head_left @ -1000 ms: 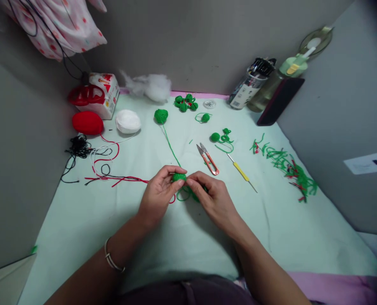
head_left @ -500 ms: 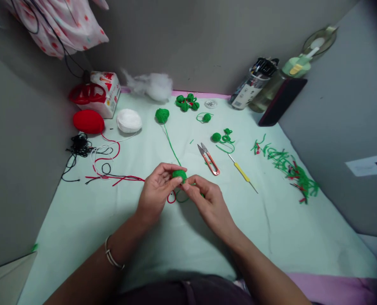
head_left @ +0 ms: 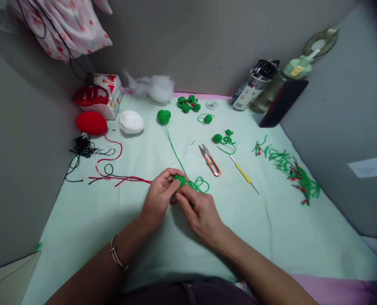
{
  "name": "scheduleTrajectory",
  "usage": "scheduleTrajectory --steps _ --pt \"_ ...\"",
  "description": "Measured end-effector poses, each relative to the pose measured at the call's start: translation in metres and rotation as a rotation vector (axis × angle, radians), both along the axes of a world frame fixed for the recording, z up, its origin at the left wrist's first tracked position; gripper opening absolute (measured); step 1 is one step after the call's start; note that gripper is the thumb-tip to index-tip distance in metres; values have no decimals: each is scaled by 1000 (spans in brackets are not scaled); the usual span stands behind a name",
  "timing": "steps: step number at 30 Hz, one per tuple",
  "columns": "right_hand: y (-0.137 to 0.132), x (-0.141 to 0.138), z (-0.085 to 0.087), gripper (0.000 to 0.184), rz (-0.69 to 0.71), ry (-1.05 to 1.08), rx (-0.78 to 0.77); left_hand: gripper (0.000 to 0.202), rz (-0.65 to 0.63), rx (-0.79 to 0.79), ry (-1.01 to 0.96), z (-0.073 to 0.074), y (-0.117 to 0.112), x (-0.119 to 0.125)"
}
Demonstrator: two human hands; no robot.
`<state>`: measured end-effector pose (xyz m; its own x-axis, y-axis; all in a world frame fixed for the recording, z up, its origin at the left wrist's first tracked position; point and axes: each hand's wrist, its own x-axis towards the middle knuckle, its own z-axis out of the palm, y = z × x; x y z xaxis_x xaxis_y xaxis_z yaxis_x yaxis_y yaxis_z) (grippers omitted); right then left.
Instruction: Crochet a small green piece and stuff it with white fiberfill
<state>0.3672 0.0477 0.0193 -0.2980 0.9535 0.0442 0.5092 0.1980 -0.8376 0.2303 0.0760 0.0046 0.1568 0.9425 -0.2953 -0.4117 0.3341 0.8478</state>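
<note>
A small green crochet piece (head_left: 179, 181) is pinched between the thumb and fingers of my left hand (head_left: 156, 199). My right hand (head_left: 204, 214) is closed just below it, thumb and forefinger together at its lower edge. A bit of green shows under the right fingers, but what they grip is hidden. Loose loops of green yarn (head_left: 201, 185) lie beside the piece, and a strand runs back to a green yarn ball (head_left: 163, 117). A little red yarn shows beneath my hands. Orange-handled thread snips (head_left: 210, 161) and a yellow-handled crochet hook (head_left: 243, 173) lie to the right.
Red yarn (head_left: 92, 123), white yarn (head_left: 131, 122) and tangled black yarn (head_left: 83, 146) sit at left, near a tissue pack (head_left: 114, 95). Stuffing (head_left: 158, 88) and finished green pieces (head_left: 188, 103) lie behind. Yarn scraps (head_left: 286, 165), a pen holder (head_left: 248, 91) and a bottle (head_left: 290, 74) are at right.
My right hand has shifted left and down under the green piece, its fingers turned inward. Green yarn loops now show to the right of the piece. The left hand still holds it.
</note>
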Motion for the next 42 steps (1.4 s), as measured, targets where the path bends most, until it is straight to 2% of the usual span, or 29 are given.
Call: scheduleTrajectory --steps 5,9,11,16,22,25,28,31,35,42 --pt "5 5 1 27 -46 159 -116 29 -8 -46 -64 4 4 -1" --pt "6 5 0 29 -25 180 -144 28 7 -35 -90 9 3 -4" --pt "4 3 -2 28 -6 143 -122 25 22 -24 -92 10 0 -4" --pt "-1 -3 -9 25 22 -37 90 16 4 -36 -95 9 -3 0" --pt "12 7 -3 26 60 72 -61 22 77 19 -58 5 4 -3" --pt "17 15 1 20 46 106 -52 21 106 68 -16 3 6 -7" --pt "20 21 1 9 -109 147 31 22 97 98 19 2 5 -9" --pt "21 22 0 12 -223 200 197 22 62 116 54 1 3 -9" --pt "21 22 -3 20 -187 133 427 23 34 128 84 -1 2 -5" --pt "22 21 -5 16 -145 -163 747 23 4 119 90 -2 0 -3"
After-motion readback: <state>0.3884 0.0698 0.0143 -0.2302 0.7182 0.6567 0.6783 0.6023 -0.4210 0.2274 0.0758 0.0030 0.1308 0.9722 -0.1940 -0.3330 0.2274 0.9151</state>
